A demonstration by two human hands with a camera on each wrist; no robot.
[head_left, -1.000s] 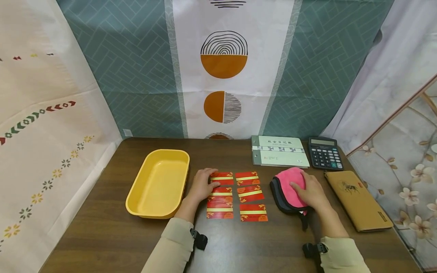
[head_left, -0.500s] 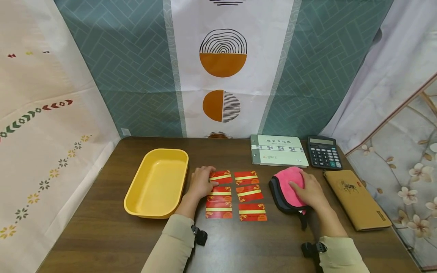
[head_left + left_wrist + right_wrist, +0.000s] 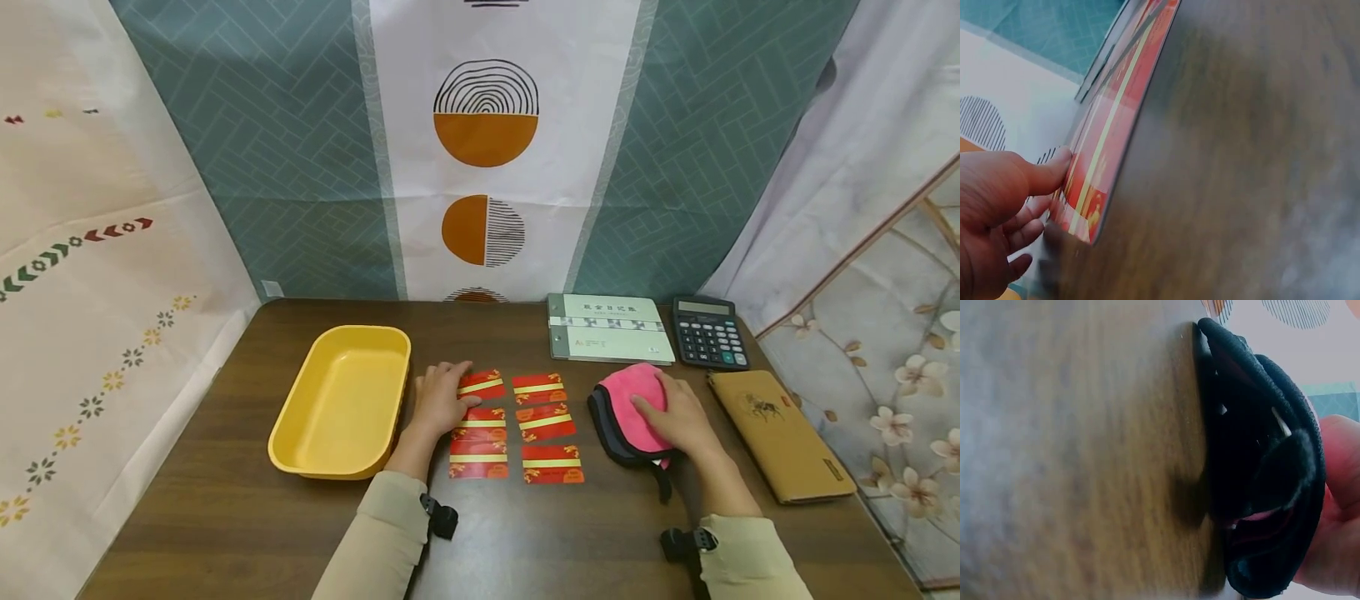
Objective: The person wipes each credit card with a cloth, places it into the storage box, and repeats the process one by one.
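Red cards with yellow stripes lie in two columns on the table. My left hand is at the upper-left card, thumb at its lower edge and fingers at its far left corner. That card sits slightly tilted, parted from the red card below it. In the left wrist view, the left thumb touches the end of a red card. To the right, my right hand grips a folded pink and dark grey cloth, thumb on top. The right wrist view shows the cloth's dark layered edge; most fingers are hidden.
A yellow tray stands left of the left hand. A pale green account book and a black calculator lie at the back right. A tan notebook lies right of the right hand. Curtains border the table.
The upper-left card has turned, its right side swinging away from me, under my left hand's fingers. The right hand stays on the cloth. The head view has shifted slightly.
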